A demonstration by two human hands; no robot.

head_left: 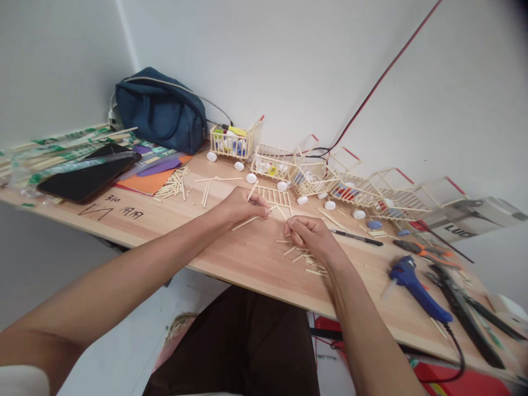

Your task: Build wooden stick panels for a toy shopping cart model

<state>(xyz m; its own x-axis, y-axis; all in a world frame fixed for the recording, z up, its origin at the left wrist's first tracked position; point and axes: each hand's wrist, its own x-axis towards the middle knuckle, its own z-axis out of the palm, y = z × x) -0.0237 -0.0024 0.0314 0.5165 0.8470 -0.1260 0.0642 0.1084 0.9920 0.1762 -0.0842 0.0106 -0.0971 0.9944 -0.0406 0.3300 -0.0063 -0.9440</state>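
Just in front of the ladder-like stick panel (274, 196), on the wooden desk (247, 258): left hand (241, 205) curled, thumb and fingertips pinching a long stick (246, 222) that slants toward the person. Right of the panel and nearer the person: right hand (311, 235) half closed, fingertips nipping a short stick (282, 213). Loose cut pieces (307, 265) lie scattered beneath it. Behind the panel, along the wall: a row of stick carts (313, 176), about five, with white cap wheels (251, 177) at several. Far right of the panel: blue glue gun (414, 289), lying untouched.

Judgement: the carts look built. The panel is a single flat piece, joined to nothing. Neither held stick is glued on yet. This unit appears to be at an early stage.
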